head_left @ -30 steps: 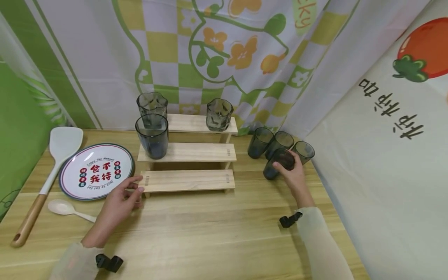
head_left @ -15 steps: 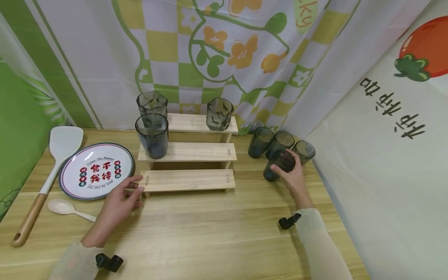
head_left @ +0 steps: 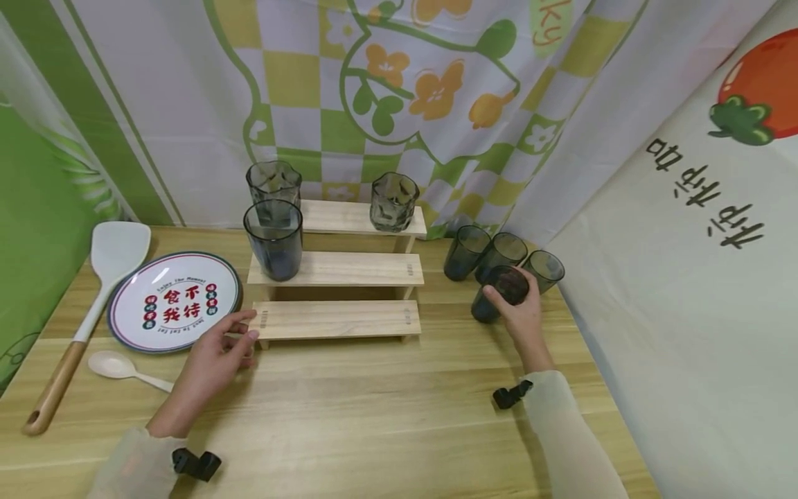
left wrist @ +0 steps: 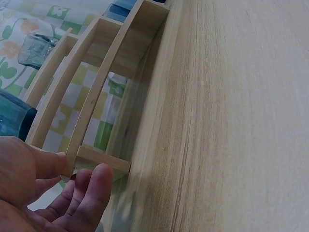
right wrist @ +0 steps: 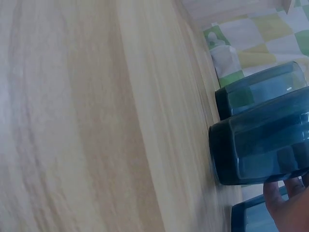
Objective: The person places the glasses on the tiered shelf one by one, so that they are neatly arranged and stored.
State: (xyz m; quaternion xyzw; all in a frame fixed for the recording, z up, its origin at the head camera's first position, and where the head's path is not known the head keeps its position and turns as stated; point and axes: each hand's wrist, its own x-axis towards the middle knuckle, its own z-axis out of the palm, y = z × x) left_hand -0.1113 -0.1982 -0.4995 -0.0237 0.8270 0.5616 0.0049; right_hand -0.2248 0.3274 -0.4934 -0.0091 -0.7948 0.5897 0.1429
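My right hand (head_left: 524,312) grips a dark smoky drinking glass (head_left: 492,298), fingers and thumb around its upper part. The right wrist view shows this glass (right wrist: 260,145) close over the tabletop, its base toward the wood. Right behind it stand several matching glasses (head_left: 464,256). At the other side, my left hand (head_left: 215,360) holds the left end of the lowest board of a three-step wooden rack (head_left: 337,320). In the left wrist view, fingertips (left wrist: 58,162) lie against that board's end. A tall smoky glass (head_left: 274,249) stands on the middle step's left end.
Two wavy-sided glasses, a left one (head_left: 274,184) and a right one (head_left: 394,201), stand on the top step. A printed plate (head_left: 131,322), a white spatula with a wooden handle (head_left: 59,384) and a pale spoon (head_left: 112,364) lie at left. A patterned curtain (head_left: 299,118) hangs behind.
The view has shifted very slightly. Both hands keep their places, the right one on the glass and the left one at the rack's end.
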